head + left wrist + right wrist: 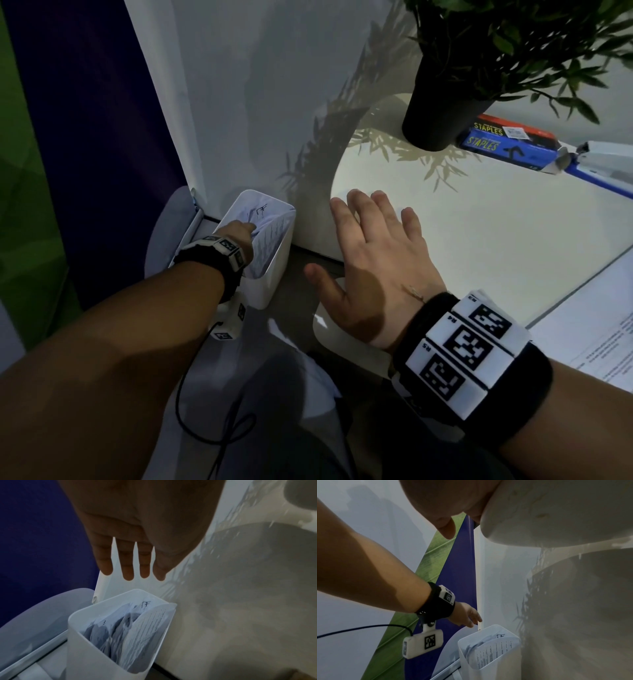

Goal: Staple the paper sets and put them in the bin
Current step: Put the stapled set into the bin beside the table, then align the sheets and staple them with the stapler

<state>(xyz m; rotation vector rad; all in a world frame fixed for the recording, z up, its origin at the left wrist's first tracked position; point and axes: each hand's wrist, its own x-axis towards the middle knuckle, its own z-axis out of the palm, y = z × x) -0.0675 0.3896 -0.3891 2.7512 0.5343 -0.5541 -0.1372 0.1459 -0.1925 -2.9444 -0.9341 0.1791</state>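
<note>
A white bin (274, 284) stands on the floor beside the table (479, 222), with several printed paper sets (270, 229) curled upright inside it. My left hand (245, 228) hovers just above the bin's mouth. In the left wrist view its fingers (127, 573) are straight and hold nothing, over the bin (82, 635) and the paper sets (145, 628). My right hand (370, 240) lies flat and spread on the table's rounded corner, holding nothing. The right wrist view shows the left hand (471, 620) over the bin (471, 658) and the paper sets (493, 650).
On the table's far side stand a black plant pot (435, 113), a blue staples box (507, 144) and a stapler (599, 161). Printed sheets (599, 325) lie at the table's near right. A white wall panel rises behind the bin. A cable hangs from my left wrist.
</note>
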